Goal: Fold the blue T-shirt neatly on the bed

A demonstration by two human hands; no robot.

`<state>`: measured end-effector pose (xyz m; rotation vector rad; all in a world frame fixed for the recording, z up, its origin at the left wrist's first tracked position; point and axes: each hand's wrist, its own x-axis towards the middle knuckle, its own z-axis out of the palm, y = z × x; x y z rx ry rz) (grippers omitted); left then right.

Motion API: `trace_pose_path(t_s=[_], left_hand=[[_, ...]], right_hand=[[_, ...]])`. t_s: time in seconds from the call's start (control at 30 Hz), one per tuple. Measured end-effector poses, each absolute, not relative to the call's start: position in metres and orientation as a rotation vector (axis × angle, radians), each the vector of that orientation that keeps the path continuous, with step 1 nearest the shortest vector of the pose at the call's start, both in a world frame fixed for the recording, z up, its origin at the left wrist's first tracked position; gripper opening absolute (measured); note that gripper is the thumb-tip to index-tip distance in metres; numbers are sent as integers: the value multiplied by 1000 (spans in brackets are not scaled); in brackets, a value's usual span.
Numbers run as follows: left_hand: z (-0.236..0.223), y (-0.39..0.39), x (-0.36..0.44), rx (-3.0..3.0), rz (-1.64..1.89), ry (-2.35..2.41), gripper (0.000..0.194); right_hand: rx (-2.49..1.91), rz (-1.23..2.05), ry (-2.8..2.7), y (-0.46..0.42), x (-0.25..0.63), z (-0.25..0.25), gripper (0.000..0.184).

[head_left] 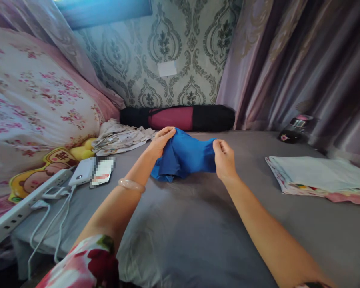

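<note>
A blue cloth garment (184,157) hangs between my two hands just above the grey bed sheet (180,224). My left hand (161,141) pinches its upper left edge. My right hand (224,159) grips its right edge. The lower part of the cloth droops onto the sheet in folds. A pale bangle (131,185) sits on my left wrist.
A black and maroon roll bag (177,117) lies at the wall. Folded light cloth (321,177) rests at the right, a crumpled printed garment (121,138) at the left. A power bank (81,172), a white power strip (24,206) with cables, and a floral pillow (33,108) are at the left. A dark jar (297,128) stands by the curtain.
</note>
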<state>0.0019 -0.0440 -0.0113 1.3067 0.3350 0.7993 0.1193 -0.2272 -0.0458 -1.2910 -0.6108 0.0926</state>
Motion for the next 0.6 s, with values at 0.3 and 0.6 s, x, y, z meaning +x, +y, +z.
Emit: trace_pose_path(t_s=[0.3,0.6], left_hand=[[-9,-109,-15,2013,1309,472,21],[-57,-160,-43,2718,955,62,66]], right_hand=[[-1139,567,-195,-250,133,0,6],[-1383,433,-686,-257,165,-7,12]])
